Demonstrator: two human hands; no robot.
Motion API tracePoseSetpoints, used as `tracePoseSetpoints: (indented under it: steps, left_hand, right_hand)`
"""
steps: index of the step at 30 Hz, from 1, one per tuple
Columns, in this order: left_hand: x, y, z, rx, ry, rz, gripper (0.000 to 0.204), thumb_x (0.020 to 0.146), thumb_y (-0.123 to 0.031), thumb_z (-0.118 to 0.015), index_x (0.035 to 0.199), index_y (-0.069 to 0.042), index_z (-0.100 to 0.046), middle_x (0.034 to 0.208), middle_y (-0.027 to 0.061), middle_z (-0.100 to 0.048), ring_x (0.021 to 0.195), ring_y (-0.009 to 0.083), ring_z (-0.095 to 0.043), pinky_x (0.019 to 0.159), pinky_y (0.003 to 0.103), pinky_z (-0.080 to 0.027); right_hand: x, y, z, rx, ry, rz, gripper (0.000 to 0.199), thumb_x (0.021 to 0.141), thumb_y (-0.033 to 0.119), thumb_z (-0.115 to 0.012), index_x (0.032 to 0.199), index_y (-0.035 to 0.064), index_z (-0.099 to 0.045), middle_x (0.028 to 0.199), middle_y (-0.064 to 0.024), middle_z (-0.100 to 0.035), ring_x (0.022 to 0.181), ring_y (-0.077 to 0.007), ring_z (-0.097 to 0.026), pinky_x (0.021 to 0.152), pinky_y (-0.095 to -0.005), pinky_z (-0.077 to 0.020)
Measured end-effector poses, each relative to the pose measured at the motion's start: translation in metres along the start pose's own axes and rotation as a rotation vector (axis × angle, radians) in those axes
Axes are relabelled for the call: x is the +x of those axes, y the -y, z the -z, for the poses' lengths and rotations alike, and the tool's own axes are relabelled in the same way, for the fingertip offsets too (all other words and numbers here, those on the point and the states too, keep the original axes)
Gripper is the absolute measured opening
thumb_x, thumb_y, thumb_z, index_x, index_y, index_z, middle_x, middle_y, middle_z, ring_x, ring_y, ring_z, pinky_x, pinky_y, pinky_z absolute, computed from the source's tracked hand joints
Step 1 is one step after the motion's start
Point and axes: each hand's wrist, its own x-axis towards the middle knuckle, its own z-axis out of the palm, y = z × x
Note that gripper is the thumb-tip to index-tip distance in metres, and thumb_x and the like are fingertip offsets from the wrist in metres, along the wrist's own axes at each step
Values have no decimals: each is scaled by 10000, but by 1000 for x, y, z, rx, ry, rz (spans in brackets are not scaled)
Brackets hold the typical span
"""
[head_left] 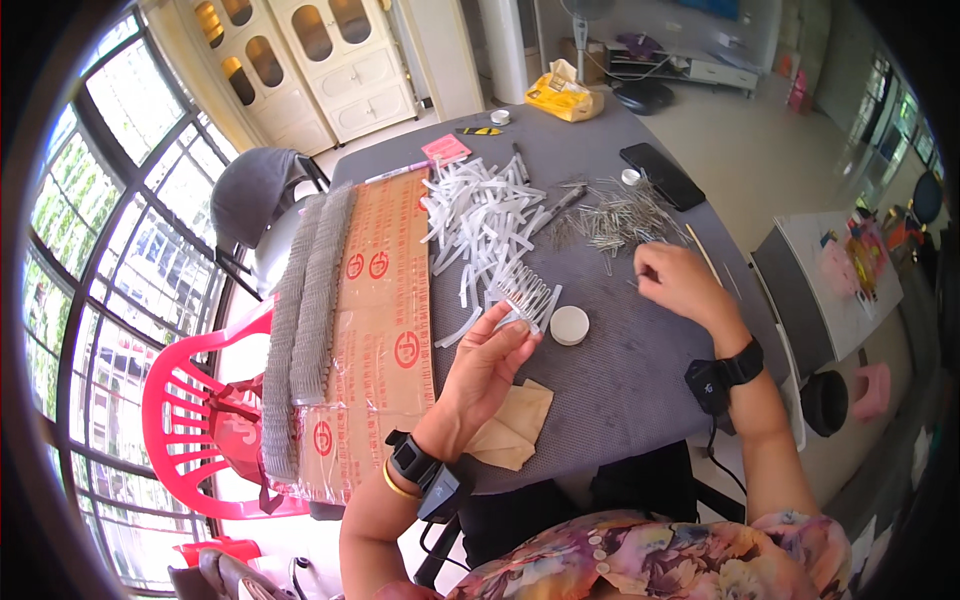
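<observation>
My left hand [490, 365] pinches a white plastic strip with a row of thin metal pins [528, 290] standing up from it like a comb. Over the right part of the table, my right hand [680, 282] has its fingers curled together; anything between the fingertips is too small to make out. Just beyond it lies a loose pile of thin metal pins [620, 218]. A heap of white plastic strips [480, 210] lies beyond my left hand. Between the hands sits a round white lid [570, 326].
On the left, flattened brown cardboard [385, 330] bears long grey ridged rows [285, 330]. A folded beige cloth [512, 425] lies near me. Toward the table's far side are a black phone [662, 176], a yellow bag [563, 93] and a pink note [446, 148]. A red chair [175, 400] stands left.
</observation>
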Motion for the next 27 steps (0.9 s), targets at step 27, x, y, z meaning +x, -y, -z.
tracePoseSetpoints:
  steps: [27]
  left_hand:
    - [0,1,-1,73,84,29,305,815,-3,-563,1111,-60,-515,875,68,-610,790,183,-624,680,197,-527]
  right_hand:
    - [13,21,-25,384,-158,115,134,735,102,-652,831,16,-614,669,-74,-590,582,-144,-565,541,-252,-436]
